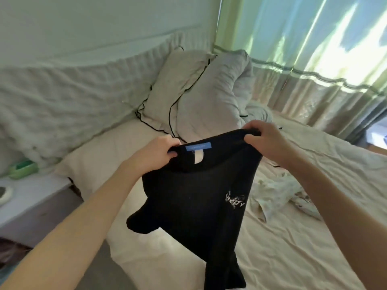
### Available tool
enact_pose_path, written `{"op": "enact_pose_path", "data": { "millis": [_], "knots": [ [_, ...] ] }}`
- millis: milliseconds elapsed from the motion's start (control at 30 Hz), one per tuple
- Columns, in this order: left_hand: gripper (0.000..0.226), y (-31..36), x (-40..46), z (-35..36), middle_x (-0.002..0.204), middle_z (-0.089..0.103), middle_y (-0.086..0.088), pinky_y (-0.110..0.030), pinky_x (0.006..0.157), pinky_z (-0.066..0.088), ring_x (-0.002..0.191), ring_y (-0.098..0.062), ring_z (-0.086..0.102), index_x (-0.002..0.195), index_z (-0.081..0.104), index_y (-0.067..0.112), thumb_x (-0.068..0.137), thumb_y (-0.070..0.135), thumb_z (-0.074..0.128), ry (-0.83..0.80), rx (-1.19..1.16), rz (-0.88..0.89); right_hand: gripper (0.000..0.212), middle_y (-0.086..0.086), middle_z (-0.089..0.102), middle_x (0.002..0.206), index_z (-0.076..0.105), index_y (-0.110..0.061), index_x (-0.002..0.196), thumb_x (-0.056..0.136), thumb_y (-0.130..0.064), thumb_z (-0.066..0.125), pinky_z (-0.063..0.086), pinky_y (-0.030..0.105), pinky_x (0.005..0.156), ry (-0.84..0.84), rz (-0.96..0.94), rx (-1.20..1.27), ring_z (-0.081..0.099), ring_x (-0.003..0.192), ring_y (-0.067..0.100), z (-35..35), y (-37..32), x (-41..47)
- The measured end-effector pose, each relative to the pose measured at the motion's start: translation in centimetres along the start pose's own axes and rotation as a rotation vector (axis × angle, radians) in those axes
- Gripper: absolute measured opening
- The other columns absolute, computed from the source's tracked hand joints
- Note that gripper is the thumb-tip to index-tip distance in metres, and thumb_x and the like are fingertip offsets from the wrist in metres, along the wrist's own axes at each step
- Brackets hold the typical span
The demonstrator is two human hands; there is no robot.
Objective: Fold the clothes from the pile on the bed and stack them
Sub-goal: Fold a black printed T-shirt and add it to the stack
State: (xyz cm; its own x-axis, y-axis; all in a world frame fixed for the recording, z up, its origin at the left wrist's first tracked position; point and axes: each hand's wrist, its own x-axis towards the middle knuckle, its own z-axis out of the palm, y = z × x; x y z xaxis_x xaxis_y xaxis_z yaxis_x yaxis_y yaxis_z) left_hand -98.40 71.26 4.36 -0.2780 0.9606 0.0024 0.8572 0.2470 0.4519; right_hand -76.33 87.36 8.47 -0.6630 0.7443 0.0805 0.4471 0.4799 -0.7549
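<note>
Hanging above the cream-sheeted bed, a black knit top with a blue neck label and a small white print is held up by its shoulders. One shoulder is pinched by the curled fingers of the left hand, the other is gripped by the right hand. A crumpled pale patterned garment is seen lying on the sheet just right of the top. Two white pillows with black piping are propped against the quilted headboard, and a green box is set on the white bedside table.
</note>
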Motion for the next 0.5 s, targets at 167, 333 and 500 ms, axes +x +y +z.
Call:
{"op": "enact_pose_path", "data": {
  "millis": [167,333,500],
  "knots": [
    [0.017,1.1,-4.8,-6.9,0.081,0.062,0.011,-0.015,0.068,0.039,0.075,-0.006,0.056,0.087,0.065,0.023,0.086,0.007,0.064,0.156,-0.088,-0.105,0.018,0.001,0.060,0.073,0.065,-0.022,0.076,0.086,-0.009,0.059,0.042,0.023,0.061,-0.033,-0.029,0.066,0.054,0.068,0.012,-6.1,-3.2,-2.4],
    [0.023,3.7,-9.7,-9.9,0.079,0.069,0.019,-0.011,0.073,0.047,0.080,0.002,0.062,0.083,0.067,0.024,0.090,0.003,0.058,0.152,-0.479,-0.127,0.012,0.007,0.060,0.077,0.067,-0.007,0.090,0.090,-0.017,0.061,0.041,0.016,0.048,-0.128,-0.131,0.012,0.055,0.063,0.013,-8.2,-5.3,-4.5],
    [0.013,6.8,-13.5,-10.2,0.097,0.071,0.001,-0.024,0.088,0.047,0.095,-0.013,0.065,0.094,0.069,0.022,0.092,0.020,0.057,0.262,-0.600,-0.102,0.033,0.019,0.056,0.073,0.065,-0.002,0.085,0.091,-0.034,0.059,0.039,0.029,0.064,-0.050,-0.202,0.030,0.051,0.067,0.020,-8.8,-4.9,-6.5]
  ]
}}
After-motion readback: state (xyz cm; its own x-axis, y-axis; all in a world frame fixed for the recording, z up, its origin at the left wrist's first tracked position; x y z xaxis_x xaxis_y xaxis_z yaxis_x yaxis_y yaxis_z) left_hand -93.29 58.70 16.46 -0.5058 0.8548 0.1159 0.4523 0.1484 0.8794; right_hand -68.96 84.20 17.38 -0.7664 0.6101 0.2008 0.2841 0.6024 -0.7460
